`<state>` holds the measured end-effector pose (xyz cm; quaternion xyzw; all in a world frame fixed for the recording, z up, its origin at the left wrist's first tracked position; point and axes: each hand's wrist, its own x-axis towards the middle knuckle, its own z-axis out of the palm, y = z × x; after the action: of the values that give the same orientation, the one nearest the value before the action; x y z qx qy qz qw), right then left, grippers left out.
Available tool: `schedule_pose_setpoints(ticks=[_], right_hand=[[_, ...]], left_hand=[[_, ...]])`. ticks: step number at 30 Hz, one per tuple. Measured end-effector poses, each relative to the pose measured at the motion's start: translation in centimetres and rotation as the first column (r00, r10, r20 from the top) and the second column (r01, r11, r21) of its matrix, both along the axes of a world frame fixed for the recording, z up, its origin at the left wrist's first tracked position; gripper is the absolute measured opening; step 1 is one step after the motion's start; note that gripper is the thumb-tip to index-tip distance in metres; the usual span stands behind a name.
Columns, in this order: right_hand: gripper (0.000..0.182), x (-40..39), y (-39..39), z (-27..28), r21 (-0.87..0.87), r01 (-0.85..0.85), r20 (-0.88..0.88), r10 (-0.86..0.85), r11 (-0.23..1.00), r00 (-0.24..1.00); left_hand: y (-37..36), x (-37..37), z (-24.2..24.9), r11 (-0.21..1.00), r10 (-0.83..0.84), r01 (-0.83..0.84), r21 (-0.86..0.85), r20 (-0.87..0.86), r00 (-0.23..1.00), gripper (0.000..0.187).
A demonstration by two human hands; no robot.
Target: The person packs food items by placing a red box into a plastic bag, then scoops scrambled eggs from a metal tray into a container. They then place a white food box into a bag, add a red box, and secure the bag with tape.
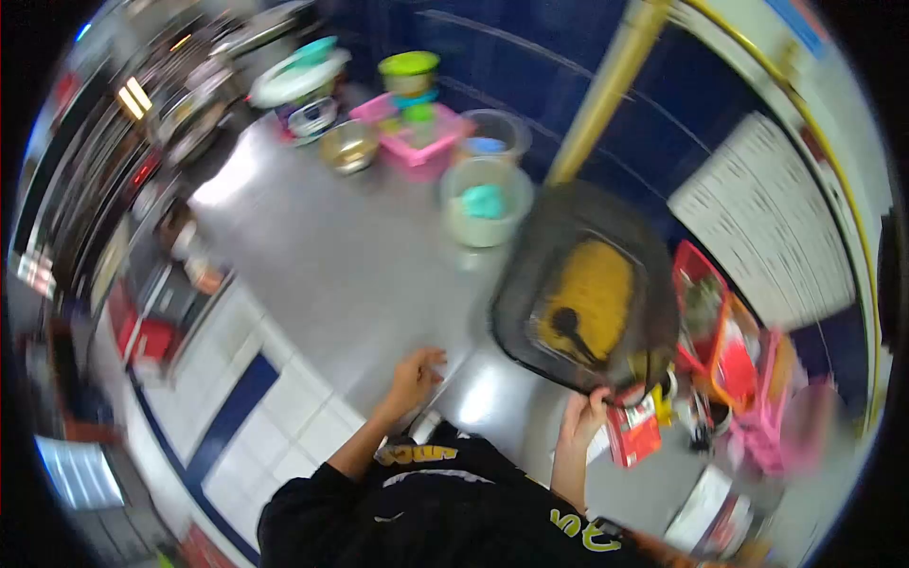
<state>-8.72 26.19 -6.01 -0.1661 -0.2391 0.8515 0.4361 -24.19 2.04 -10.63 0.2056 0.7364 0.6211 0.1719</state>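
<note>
My left hand (417,379) hangs over the metal counter (350,256), fingers loosely bent and apart, with nothing in it. A large black basin (525,312) stands at the right against the wall; in it a container holds yellow-orange food (603,284) and a black ladle (571,327). At the basin's near edge is my right hand (585,417), its fingers pressed together. Motion blur hides what they grip. Just right of that hand lies a red box (636,431).
Along the back wall are a pink basket (417,156), a clear tub (486,202) with something turquoise, and a metal bowl (348,147). Red (699,303) and pink baskets crowd the right side. Pots stand at the upper left. A yellow pole (606,95) rises behind the basin.
</note>
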Motion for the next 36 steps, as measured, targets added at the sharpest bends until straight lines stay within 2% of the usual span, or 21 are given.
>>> schedule_pose_setpoints(ticks=[2, 5, 8, 10, 11, 13, 14, 15, 17, 19, 21, 22, 23, 25, 26, 29, 30, 31, 32, 33, 36], right_hand=[[0.026, 0.1, -1.9, -2.6, -0.164, -0.094, -0.006, 0.095, 0.982, 0.995], [0.03, 1.5, -1.4, -9.1, -0.308, -0.311, -0.044, 0.313, 0.899, 0.949], [0.026, 2.2, 3.8, -17.6, -0.24, -0.315, 0.272, 0.374, 0.919, 0.887], [0.037, 2.3, 4.3, -15.6, -0.389, -0.192, 0.347, 0.337, 0.901, 0.875], [0.049, 2.4, 4.9, -14.3, -0.314, -0.311, 0.575, 0.44, 0.897, 0.69], [0.053, 2.7, 6.3, -13.5, 0.022, -0.367, 0.979, 0.055, 0.93, 0.199], [0.042, 2.9, 7.8, -12.1, 0.181, -0.63, 0.903, -0.382, 0.755, -0.198], [0.032, 4.2, 9.8, -13.8, 0.34, -0.601, 0.878, -0.472, 0.723, -0.071], [0.028, 0.7, 2.8, -8.4, 0.588, -0.342, 0.809, -0.531, 0.733, 0.253], [0.024, -4.5, -8.3, -2.9, 0.623, -0.368, 0.763, -0.434, 0.69, 0.479], [0.028, -10.1, -21.4, 0.5, 0.69, -0.472, 0.683, -0.278, 0.549, 0.676], [0.027, -12.6, -27.3, 0.3, 0.588, -0.553, 0.726, -0.083, 0.591, 0.683], [0.028, -14.6, -32.2, -0.9, 0.592, -0.677, 0.714, 0.105, 0.436, 0.692], [0.032, -18.0, -41.6, -3.1, 0.238, -0.942, 0.846, 0.425, 0.238, 0.321], [0.027, -19.1, -44.4, -7.3, 0.281, -0.959, 0.838, 0.478, 0.033, 0.262], [0.018, -23.7, -52.7, -15.2, 0.087, -0.935, 0.954, 0.3, -0.345, -0.022], [0.018, -25.4, -54.6, -18.6, 0.019, -0.929, 0.944, 0.313, -0.369, -0.105], [0.014, -27.1, -56.5, -22.5, -0.039, -0.934, 0.941, 0.303, -0.355, -0.154], [0.016, -28.7, -58.1, -26.9, -0.074, -0.92, 0.948, 0.26, -0.384, -0.185], [0.019, -31.0, -59.6, -31.5, -0.116, -0.904, 0.952, 0.215, -0.412, -0.22], [0.032, -36.3, -63.5, -45.5, -0.447, -0.85, 0.862, 0.12, -0.278, -0.492]], left_hand=[[-6.0, 3.1, -1.9, 0.986, 0.168, -0.167, -0.026, 0.254, 0.952, 0.03], [-14.0, 4.8, -4.6, 0.908, 0.408, -0.389, -0.154, 0.119, 0.905, 0.027], [-19.7, 5.3, -4.2, 0.758, 0.642, -0.61, -0.232, 0.096, 0.761, 0.026], [-23.5, 5.9, -7.0, 0.67, 0.733, -0.699, -0.251, 0.075, 0.676, 0.024], [-25.6, 6.5, -8.1, 0.639, 0.755, -0.699, -0.32, 0.089, 0.65, 0.023], [-29.9, 8.2, -10.3, 0.613, 0.749, -0.657, -0.439, 0.061, 0.659, 0.021], [-32.7, 9.3, -13.6, 0.59, 0.688, -0.628, -0.507, -0.091, 0.72, 0.02], [-35.6, 10.2, -16.6, 0.554, 0.597, -0.606, -0.571, -0.235, 0.767, 0.02], [-40.3, 10.9, -16.3, 0.677, 0.465, -0.363, -0.64, -0.011, 0.885, 0.02], [-45.6, 12.4, -19.7, 0.818, 0.56, -0.378, -0.434, 0.453, 0.693, 0.027], [-50.1, 12.0, -19.5, 0.821, 0.497, -0.25, -0.513, 0.429, 0.754, 0.034], [-52.2, 11.5, -20.1, 0.824, 0.469, -0.195, -0.531, 0.448, 0.761, 0.037], [-54.1, 11.3, -20.8, 0.826, 0.44, -0.138, -0.547, 0.473, 0.763, 0.039], [-57.8, 10.4, -24.4, 0.819, 0.36, 0.042, -0.573, 0.569, 0.739, 0.044], [-59.0, 9.3, -25.2, 0.813, 0.321, 0.069, -0.578, 0.544, 0.775, 0.046], [-61.2, 7.0, -28.8, 0.857, 0.036, 0.186, -0.48, 0.417, 0.908, 0.029], [-61.6, 5.8, -30.3, 0.86, -0.191, 0.342, -0.38, 0.381, 0.904, 0.022], [-60.2, 4.6, -29.5, 0.641, -0.143, 0.493, -0.589, 0.539, 0.83, 0.023], [-59.5, 2.5, -28.2, 0.62, -0.188, 0.566, -0.544, 0.597, 0.78, 0.028], [-59.9, 0.6, -27.7, 0.622, -0.191, 0.577, -0.53, 0.612, 0.768, 0.028], [-60.7, 0.6, -27.5, 0.221, -0.496, 0.419, -0.881, 0.269, 0.826, 0.034]])
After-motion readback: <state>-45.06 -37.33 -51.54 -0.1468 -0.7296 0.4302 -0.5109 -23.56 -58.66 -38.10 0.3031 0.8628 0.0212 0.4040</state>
